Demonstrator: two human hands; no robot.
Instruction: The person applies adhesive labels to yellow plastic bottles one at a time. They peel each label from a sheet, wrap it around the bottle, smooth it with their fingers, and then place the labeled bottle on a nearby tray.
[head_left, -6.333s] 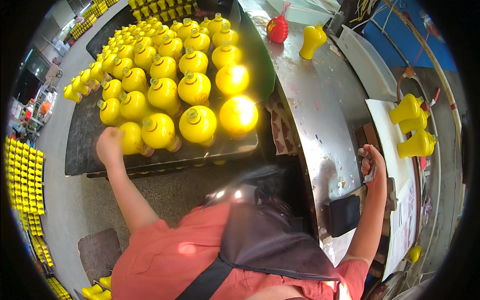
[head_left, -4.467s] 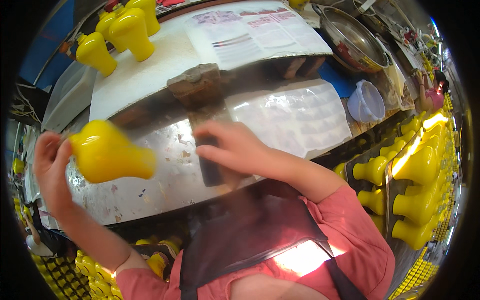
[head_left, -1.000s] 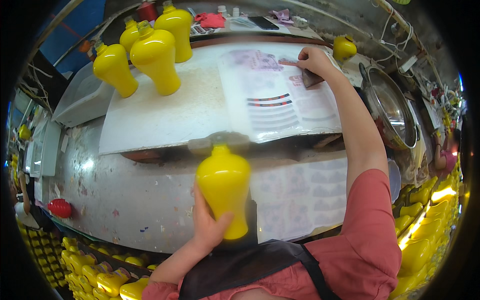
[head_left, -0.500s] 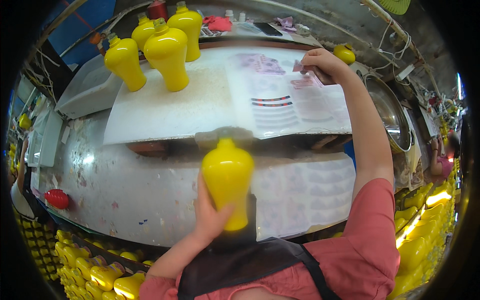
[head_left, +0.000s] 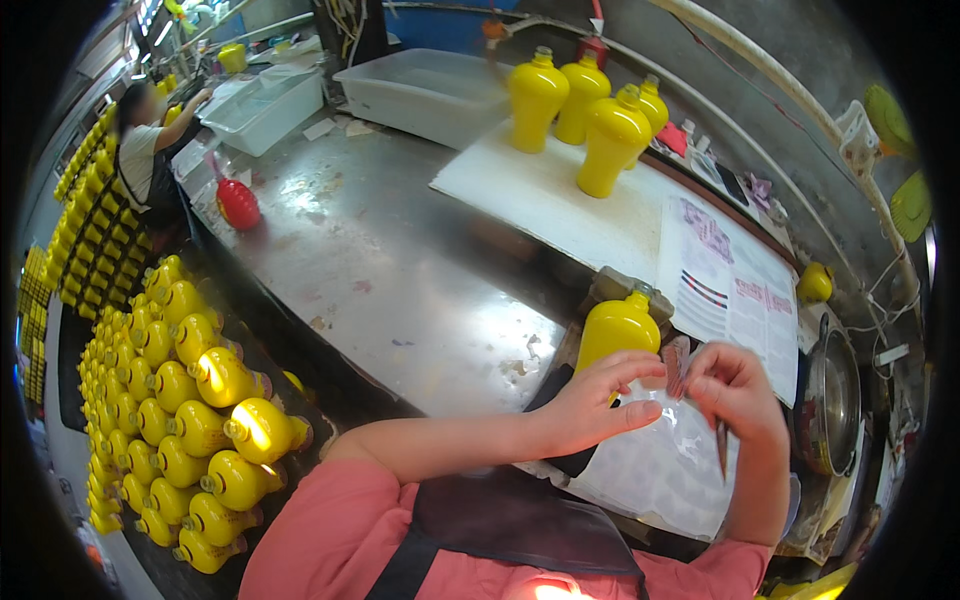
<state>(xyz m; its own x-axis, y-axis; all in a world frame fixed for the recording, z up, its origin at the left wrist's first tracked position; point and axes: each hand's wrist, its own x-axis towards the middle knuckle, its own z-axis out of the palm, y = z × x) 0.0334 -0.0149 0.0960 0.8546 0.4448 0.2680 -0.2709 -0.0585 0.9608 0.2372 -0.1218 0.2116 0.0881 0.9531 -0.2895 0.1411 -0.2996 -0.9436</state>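
Observation:
My right hand (head_left: pixel 738 392) pinches a small pinkish printed decal (head_left: pixel 676 366), held up at its upper left. A thin brown pointed piece (head_left: pixel 722 448) hangs below the same fingers; its kind is unclear. My left hand (head_left: pixel 612 396) reaches in from the left, fingers apart, its fingertips close to the decal; whether they touch it I cannot tell. Just behind that hand a glossy yellow bottle (head_left: pixel 616 330) stands against a grey block (head_left: pixel 628 288), its lower part hidden by my left hand. A pale decal sheet (head_left: pixel 650 475) lies beneath both hands.
Several yellow bottles (head_left: pixel 537 105) stand on a white board (head_left: pixel 480 190) with printed decal sheets (head_left: pixel 735 290). White tubs (head_left: pixel 425 100) and a red squeeze bulb (head_left: pixel 238 205) sit farther left. Rows of yellow bottles (head_left: pixel 180 390) fill the left side. A metal pan (head_left: pixel 832 400) is at right.
My left hand has let go of the yellow bottle, which stays upright. My right hand has come back from the board with the decal, near my left hand. The view has swung left.

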